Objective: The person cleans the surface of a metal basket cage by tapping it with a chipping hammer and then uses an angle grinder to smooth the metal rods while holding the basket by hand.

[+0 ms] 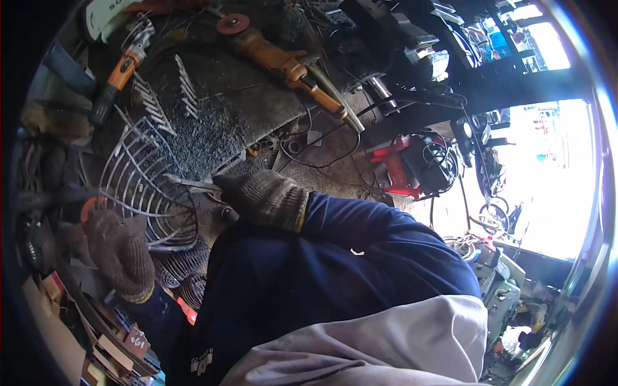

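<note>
Grip, right (264, 198) — closed around metal bar (196, 184)

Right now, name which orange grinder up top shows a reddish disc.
The longer grinder on the right, its reddish disc at its upper end; the black-handled grinder left of it shows none.

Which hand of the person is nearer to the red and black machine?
The right hand: it is left of the machine in the picture, with a gap between. The left hand is farther left, beside the curved metal grille.
</note>
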The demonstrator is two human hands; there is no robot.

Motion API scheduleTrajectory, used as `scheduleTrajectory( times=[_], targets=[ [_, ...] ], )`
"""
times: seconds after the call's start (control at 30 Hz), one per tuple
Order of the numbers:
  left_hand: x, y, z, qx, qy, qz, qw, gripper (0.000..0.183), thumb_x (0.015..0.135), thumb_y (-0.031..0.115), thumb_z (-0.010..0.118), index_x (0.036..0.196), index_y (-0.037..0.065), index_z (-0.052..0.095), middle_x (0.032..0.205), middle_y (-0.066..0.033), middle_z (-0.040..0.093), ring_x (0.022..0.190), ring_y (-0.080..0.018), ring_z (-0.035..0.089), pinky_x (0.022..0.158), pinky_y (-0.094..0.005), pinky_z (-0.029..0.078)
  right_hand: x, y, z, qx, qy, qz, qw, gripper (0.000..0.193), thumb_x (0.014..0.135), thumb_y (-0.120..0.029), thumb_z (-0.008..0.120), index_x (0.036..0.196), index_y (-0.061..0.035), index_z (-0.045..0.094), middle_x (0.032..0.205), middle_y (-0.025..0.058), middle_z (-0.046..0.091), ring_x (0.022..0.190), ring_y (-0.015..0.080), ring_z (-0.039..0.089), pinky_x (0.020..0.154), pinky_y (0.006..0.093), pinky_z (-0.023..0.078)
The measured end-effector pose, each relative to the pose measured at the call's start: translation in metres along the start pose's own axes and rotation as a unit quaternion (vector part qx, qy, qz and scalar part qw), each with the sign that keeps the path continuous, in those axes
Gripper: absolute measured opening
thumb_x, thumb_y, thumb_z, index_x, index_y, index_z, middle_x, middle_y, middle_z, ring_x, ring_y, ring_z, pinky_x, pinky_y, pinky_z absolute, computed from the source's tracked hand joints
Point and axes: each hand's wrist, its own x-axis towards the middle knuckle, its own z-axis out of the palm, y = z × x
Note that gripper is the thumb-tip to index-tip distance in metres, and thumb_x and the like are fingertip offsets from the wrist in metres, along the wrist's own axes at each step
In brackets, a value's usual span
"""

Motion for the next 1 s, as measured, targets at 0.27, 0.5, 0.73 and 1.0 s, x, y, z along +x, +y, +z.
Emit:
scheduleTrajectory(
  times=[0.27,0.5,0.73,1.0],
  targets=[
    [0.011,0.015,-0.005,0.021,-0.027,0.009,0.999,0.022,0.093,0.029,0.071,0.097,0.007,0.067,0.097,-0.0124,0.069,0.092,-0.0339,0.067,0.093,-0.0497,0.052,0.012,0.026,0.02,-0.006,0.096,-0.118,0.988,0.053,0.095,-0.022,0.066,0.143,-0.0038,0.051,0.112,0.0207,0.069,0.092,0.0379,0.07,0.079,0.0473,0.056],
    [0.023,0.017,-0.012,-0.023,-0.083,0.023,0.996,0.022,0.099,0.018,0.067,0.116,0.004,0.069,0.12,-0.0105,0.069,0.117,-0.026,0.065,0.103,-0.0379,0.053,-0.003,0.009,0.001,-0.042,0.061,-0.034,0.997,0.039,0.099,-0.02,0.064,0.133,-0.0026,0.059,0.118,0.0222,0.067,0.089,0.0385,0.071,0.075,0.0489,0.056],
    [0.001,0.011,-0.005,-0.082,-0.053,-0.083,0.992,0.024,0.096,0.014,0.069,0.117,0.003,0.069,0.116,-0.0102,0.071,0.111,-0.0246,0.067,0.099,-0.0367,0.055,0.004,0.005,0.005,-0.005,0.01,0.029,1.0,0.034,0.103,-0.021,0.06,0.131,-0.0015,0.061,0.104,0.0228,0.071,0.093,0.0401,0.072,0.075,0.0471,0.058],
    [0.003,0.013,-0.004,-0.098,-0.074,-0.104,0.987,0.027,0.092,0.01,0.072,0.117,0.003,0.068,0.111,-0.0099,0.073,0.105,-0.0232,0.069,0.095,-0.0354,0.057,-0.008,0.029,0.019,-0.07,0.066,-0.056,0.994,0.041,0.104,-0.024,0.057,0.139,-0.0024,0.055,0.112,0.0234,0.07,0.095,0.0404,0.071,0.079,0.0467,0.057]
  ],
)
